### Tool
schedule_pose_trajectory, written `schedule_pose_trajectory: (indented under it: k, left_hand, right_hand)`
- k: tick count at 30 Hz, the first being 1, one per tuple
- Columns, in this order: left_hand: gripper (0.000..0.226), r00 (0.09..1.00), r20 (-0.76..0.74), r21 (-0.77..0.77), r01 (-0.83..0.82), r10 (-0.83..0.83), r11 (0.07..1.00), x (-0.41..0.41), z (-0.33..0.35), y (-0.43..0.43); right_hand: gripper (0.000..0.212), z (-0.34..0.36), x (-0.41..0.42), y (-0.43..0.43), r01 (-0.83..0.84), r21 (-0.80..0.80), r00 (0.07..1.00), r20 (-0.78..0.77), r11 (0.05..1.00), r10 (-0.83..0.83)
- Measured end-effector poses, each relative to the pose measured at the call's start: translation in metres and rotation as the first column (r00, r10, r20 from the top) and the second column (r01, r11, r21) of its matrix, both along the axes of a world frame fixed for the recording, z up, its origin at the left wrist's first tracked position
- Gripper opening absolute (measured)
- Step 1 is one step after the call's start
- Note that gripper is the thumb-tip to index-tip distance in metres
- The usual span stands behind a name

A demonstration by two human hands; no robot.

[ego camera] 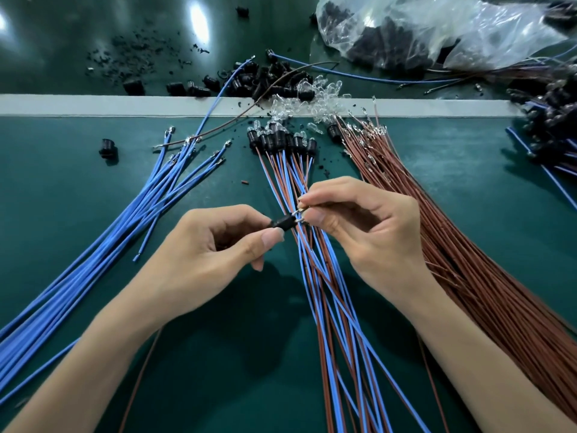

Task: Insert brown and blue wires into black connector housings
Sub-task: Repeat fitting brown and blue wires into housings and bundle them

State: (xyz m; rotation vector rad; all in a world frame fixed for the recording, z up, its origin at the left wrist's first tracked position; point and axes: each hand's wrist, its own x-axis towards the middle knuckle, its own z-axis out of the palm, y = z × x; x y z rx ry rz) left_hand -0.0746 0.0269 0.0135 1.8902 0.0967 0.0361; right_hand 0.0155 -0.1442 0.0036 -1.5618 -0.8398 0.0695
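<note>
Bright, even overhead light. Two oval lamp reflections glare on glossy table [199,17] at top left, surface darker around them. White glints scattered across bag [437,29]. Soft dark shadows below left hand [203,245] and right hand [368,232], spreading toward viewer. Centre sharp: housing [282,222] and held wires [299,213] crisp. Wide-angle stretch at edges, forearms splayed outward. Far corners slightly soft and dimmer.

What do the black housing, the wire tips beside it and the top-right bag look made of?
Small black connector housing in the left hand: probably moulded plastic, dull sheen. Silvery wire tips pinched by the right hand: bare metal, bright glints. Crinkled clear bag: thin glossy plastic film, see-through creases.
</note>
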Motion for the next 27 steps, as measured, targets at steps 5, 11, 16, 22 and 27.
schedule_pose_trajectory:
  k: [5, 11, 16, 22, 27]
  left_hand:
    - [0.016, 1.000, 0.028, 0.029, 0.003, -0.003, 1.000, -0.002, 0.002, 0.001]
    - [0.017, 0.997, 0.059, -0.034, -0.057, 0.059, 0.998, -0.001, -0.003, -0.006]
    - [0.023, 0.995, 0.060, -0.146, -0.068, 0.078, 0.987, -0.001, -0.007, -0.009]
    - [0.021, 0.994, -0.073, -0.257, 0.062, -0.083, 0.964, 0.002, -0.006, -0.009]
    - [0.022, 0.984, -0.161, -0.223, 0.037, -0.074, 0.974, 0.000, -0.006, -0.010]
  right_hand:
    - [0.022, 0.001, 0.001, -0.001, 0.000, 0.016, 0.999, 0.039, 1.000, -0.001]
    - [0.024, -0.003, -0.002, 0.001, -0.019, 0.019, 0.995, 0.095, 1.000, 0.017]
    - [0.023, -0.005, -0.004, 0.002, -0.051, 0.036, 0.998, 0.024, 0.998, 0.050]
    - [0.029, -0.002, 0.001, -0.001, -0.143, -0.244, 0.948, 0.246, 0.959, 0.204]
    - [0.018, -0.005, 0.004, -0.003, -0.107, -0.346, 0.911, 0.341, 0.932, 0.231]
